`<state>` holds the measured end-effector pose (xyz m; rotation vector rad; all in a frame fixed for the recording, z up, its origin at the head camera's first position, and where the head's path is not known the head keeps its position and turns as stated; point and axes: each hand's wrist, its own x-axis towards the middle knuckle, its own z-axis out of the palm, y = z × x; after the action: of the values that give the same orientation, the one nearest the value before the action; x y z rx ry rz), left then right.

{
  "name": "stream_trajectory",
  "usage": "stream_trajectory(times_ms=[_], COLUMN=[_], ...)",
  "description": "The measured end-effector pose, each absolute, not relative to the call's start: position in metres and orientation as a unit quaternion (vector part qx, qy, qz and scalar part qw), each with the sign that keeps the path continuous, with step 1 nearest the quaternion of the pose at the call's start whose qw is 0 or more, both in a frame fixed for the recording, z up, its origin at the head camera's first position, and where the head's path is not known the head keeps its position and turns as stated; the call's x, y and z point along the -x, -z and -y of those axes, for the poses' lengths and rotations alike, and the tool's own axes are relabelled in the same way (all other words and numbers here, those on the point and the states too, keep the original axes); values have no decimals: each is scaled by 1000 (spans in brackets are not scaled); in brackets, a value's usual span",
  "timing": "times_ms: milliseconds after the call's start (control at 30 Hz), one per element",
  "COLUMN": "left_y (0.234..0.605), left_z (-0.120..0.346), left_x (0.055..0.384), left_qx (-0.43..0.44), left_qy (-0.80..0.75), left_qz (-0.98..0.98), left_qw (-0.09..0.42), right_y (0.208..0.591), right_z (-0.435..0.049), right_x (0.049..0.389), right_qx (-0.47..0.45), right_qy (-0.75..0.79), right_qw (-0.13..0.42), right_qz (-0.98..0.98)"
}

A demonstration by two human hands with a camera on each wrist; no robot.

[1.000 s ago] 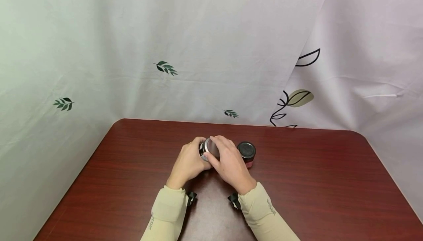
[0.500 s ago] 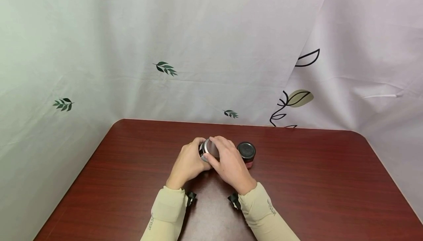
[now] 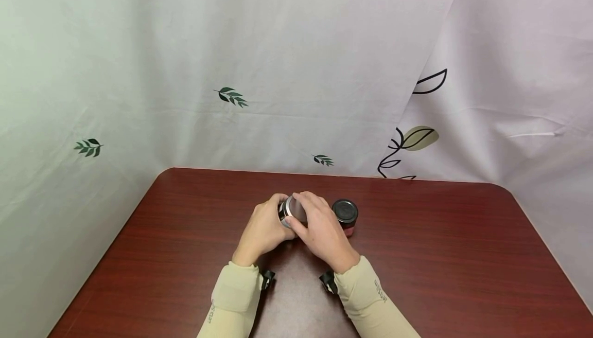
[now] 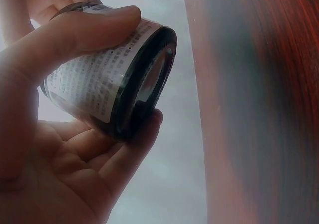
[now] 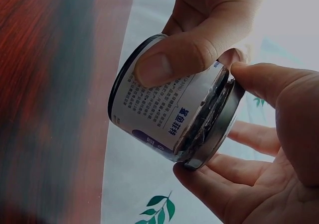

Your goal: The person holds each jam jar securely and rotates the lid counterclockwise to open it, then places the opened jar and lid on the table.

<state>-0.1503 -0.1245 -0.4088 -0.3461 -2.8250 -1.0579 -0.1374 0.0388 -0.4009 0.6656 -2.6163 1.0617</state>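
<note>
A small glass jar (image 3: 284, 213) with a white printed label and dark contents is held tilted between both hands above the table. My left hand (image 3: 265, 229) grips its body, the thumb lying along the label (image 4: 99, 79) and a finger reaching the glass base (image 4: 155, 77). Round the silver metal lid (image 5: 217, 129), my right hand (image 3: 324, 232) has its thumb and fingers at the edge. Part of the lid is covered by these fingers in the head view. Just right of the right hand stands a second jar (image 3: 345, 211), black on top and red below.
The dark red wooden table (image 3: 440, 250) has rounded far corners. Behind it and at the sides hangs a white cloth (image 3: 278, 70) with leaf prints. Dark wrist camera mounts (image 3: 328, 281) sit on the inner side of both pale sleeves (image 3: 233, 289).
</note>
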Motion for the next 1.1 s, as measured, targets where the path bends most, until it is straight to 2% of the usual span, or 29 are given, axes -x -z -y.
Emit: stream_trajectory(times_ms=[1100], left_y=[409], left_z=[127], left_x=[150], left_qx=[119], left_qy=[352], left_qz=[927], left_qw=[43], right_y=[401], right_z=[-40], right_x=[138], right_qx=[-239], right_qy=[-356], right_qw=[123], right_qz=[895])
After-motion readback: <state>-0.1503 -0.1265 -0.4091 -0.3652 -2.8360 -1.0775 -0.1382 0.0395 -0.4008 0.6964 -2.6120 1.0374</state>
